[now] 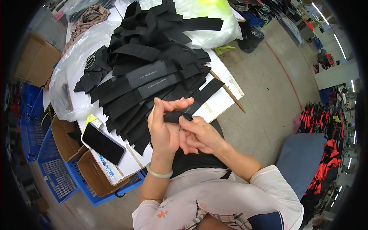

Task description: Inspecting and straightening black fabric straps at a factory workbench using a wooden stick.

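Observation:
Both hands meet above the near edge of the table, with a small black fabric strip (172,117) between them. My right hand (203,134) pinches the strip's right end under the thumb, its other fingers curled below. My left hand (163,128) is raised with the palm turned right, its upper fingers bent over the strip; the left end lies against this hand, partly hidden. Just beyond is a large heap of flat black fabric strips (126,90), fanned out, some with a dark grey label panel (147,74). A pale bangle (159,174) circles my left wrist.
A smartphone (102,143) lies on the white table (134,163) at the near left. Clear plastic (63,82) and a stuffed white bag (214,32) flank the heap. A wooden stick (232,95) crosses the right edge. Blue crates (57,178) and cardboard boxes (97,176) stand left.

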A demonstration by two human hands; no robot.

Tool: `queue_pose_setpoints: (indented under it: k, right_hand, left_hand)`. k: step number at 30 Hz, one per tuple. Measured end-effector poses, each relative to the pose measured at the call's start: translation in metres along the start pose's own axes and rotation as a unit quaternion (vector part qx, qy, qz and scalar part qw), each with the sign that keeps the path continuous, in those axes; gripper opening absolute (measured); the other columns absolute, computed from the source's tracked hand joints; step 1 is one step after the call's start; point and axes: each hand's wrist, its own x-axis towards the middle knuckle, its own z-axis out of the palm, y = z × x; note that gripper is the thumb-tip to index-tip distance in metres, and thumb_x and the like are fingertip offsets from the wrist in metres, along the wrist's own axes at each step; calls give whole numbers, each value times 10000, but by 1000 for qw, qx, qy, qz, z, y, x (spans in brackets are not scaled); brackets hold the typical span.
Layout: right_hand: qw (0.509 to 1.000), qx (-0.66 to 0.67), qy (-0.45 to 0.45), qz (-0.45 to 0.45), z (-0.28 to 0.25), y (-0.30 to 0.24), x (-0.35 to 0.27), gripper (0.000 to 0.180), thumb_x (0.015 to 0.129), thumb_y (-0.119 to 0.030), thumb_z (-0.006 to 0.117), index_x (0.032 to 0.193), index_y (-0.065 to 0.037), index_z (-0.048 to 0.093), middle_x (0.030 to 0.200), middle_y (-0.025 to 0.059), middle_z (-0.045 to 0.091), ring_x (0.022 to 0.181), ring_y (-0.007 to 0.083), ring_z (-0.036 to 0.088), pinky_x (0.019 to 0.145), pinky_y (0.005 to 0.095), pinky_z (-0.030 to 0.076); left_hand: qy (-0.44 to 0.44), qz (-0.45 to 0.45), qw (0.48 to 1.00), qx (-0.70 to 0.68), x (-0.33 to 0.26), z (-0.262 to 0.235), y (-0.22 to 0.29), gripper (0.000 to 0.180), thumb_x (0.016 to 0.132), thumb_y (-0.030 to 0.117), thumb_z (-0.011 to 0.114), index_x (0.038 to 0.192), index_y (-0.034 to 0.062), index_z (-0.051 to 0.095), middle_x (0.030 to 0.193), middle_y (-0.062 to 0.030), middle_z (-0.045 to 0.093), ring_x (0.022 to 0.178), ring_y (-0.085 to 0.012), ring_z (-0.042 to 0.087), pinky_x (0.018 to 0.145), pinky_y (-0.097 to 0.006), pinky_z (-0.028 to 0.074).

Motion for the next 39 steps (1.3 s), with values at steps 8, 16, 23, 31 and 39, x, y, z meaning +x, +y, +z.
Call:
queue_pose_setpoints:
  k: [8, 16, 23, 31, 39]
  right_hand:
    - [993, 89, 76, -34, 7, 7, -6, 424, 987, -285, 416, 749, 28, 574, 555, 166, 586, 294, 74, 328, 315, 219, 327]
    - [989, -145, 28, -6, 13, 13, -3, 397, 957, -340, 495, 728, -25, 575, 541, 129, 590, 319, 54, 370, 333, 183, 342]
    - [987, 115, 116, 16, 15, 9, -9, 326, 915, -216, 579, 648, -31, 552, 524, 72, 553, 335, 59, 369, 381, 198, 353]
    - [749, -442, 291, -399, 29, 43, 3, 35, 738, 48, 620, 729, 39, 587, 579, 88, 531, 480, 165, 545, 434, 275, 407]
    - [951, -146, 189, -198, 41, 15, 5, 52, 814, -14, 641, 776, 6, 612, 637, -50, 518, 591, 9, 430, 493, 179, 346]
  left_hand:
    - [3, 68, 993, 93, -3, -5, -1, 144, 912, 59, 504, 1029, -25, 507, 603, -94, 549, 705, -230, 633, 1024, -421, 383]
    - [64, 139, 982, 110, -4, -3, 7, 207, 948, 149, 503, 1079, -7, 471, 746, -148, 634, 539, -176, 606, 854, -359, 519]
    - [51, 112, 987, 105, -9, -6, 9, 230, 937, 213, 537, 1034, 6, 502, 636, -130, 618, 441, -168, 566, 798, -361, 538]
    - [51, 112, 986, 116, -10, -3, 3, 187, 910, 119, 560, 1034, -12, 510, 670, -144, 616, 414, -133, 517, 763, -348, 549]
    - [19, 225, 952, 209, -18, 1, -5, 155, 870, 38, 602, 987, -35, 531, 735, -129, 643, 714, -198, 645, 807, -373, 538]
